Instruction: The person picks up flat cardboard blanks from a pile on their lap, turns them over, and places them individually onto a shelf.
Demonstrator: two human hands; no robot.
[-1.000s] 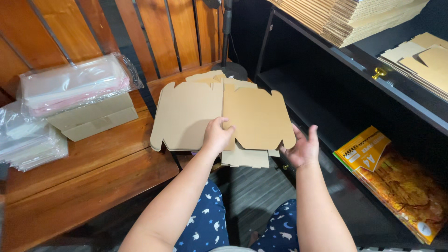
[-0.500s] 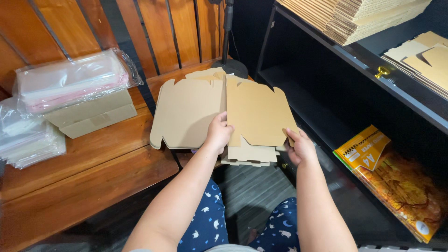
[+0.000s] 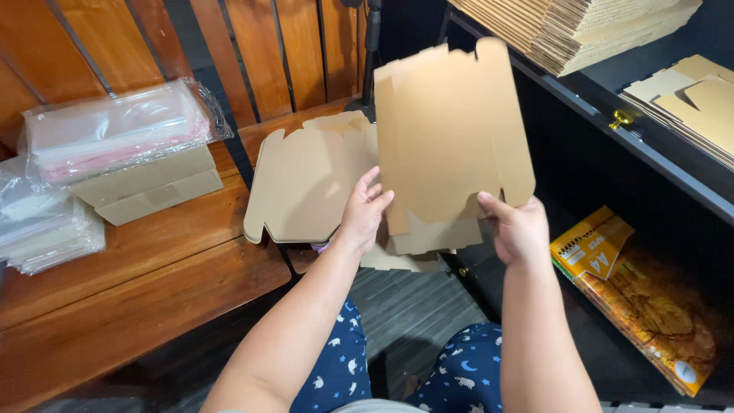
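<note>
A flat brown cardboard box blank [image 3: 451,130] is held upright in front of me. My right hand [image 3: 520,229] grips its lower right edge, thumb on the front face. My left hand [image 3: 365,210] holds its lower left edge, fingers curled around the side. Behind it, a second flat box blank [image 3: 306,183] lies on the edge of the wooden bench [image 3: 145,298], partly hidden by the raised one. Another folded piece of cardboard [image 3: 405,256] shows just below the raised blank.
On the bench's left lie a clear plastic bag pack [image 3: 115,130] on a small closed carton [image 3: 153,191] and more plastic packs [image 3: 38,226]. A dark shelf unit [image 3: 657,160] at right carries cardboard stacks [image 3: 581,30]; a yellow paper pack [image 3: 604,245] sits below.
The top cardboard blank has been lifted off the pile and raised upright. My right hand moved from the pile's right edge to grip it; my left hand rose with it.
</note>
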